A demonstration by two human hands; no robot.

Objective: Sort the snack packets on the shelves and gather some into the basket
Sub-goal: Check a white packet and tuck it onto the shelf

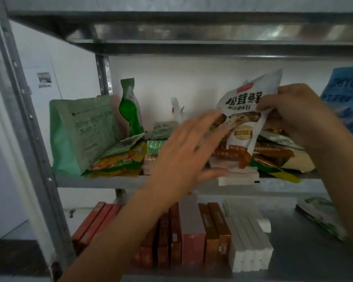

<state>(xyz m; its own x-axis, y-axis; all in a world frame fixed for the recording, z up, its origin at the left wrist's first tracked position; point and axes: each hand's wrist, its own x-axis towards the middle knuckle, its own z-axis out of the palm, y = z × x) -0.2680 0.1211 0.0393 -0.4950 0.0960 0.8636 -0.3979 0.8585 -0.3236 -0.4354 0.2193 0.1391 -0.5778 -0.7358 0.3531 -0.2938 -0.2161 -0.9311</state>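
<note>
Snack packets are heaped in a loose pile on the middle shelf, and that's where we're working. Biggest thing up there is the pale green bag, standing upright at the left end. Below it, a row of red, brown and white boxes stands neatly on edge on the lower shelf.

Now the hands. Our right hand pinches the top right edge of a white packet and holds it upright over the pile. Our left hand is flat, fingers straight and spread, in front of the pile just beside that packet. It's blurred, so we can't tell whether it touches anything.

Smaller pieces: a yellow-green packet lies flat at the green bag's foot, and a slim green pouch stands behind it.

No basket in view. We judge we're early: the pile looks unsorted, one packet is in hand, and any gathering can't be checked from here.
</note>
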